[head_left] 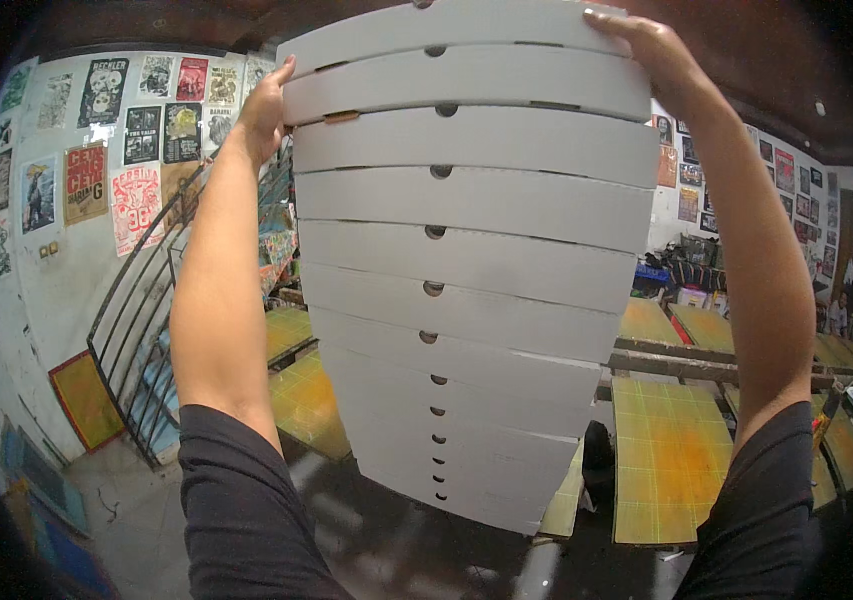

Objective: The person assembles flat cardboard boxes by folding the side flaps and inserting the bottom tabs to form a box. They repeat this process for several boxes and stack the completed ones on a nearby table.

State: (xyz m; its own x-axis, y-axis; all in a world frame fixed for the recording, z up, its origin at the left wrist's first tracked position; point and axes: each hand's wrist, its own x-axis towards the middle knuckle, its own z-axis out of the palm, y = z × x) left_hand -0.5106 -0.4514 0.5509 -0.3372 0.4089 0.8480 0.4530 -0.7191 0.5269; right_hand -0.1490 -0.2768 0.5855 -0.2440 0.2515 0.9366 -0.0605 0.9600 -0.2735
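A tall stack of flat white cardboard boxes fills the middle of the view, each box with a small dark half-round notch in its front. Both my arms are raised to its upper end. My left hand grips the left side near the second box from the top, thumb pointing up and the other fingers mostly hidden. At the upper right corner my right hand holds the top box, with a fingertip lying on its front edge. The boxes sit closely one on another, with thin dark gaps at some seams.
Yellow-green printing boards on rails stand right of the stack, with another board on its left. A black metal railing curves at the left. Posters cover the white wall. A yellow framed screen leans there.
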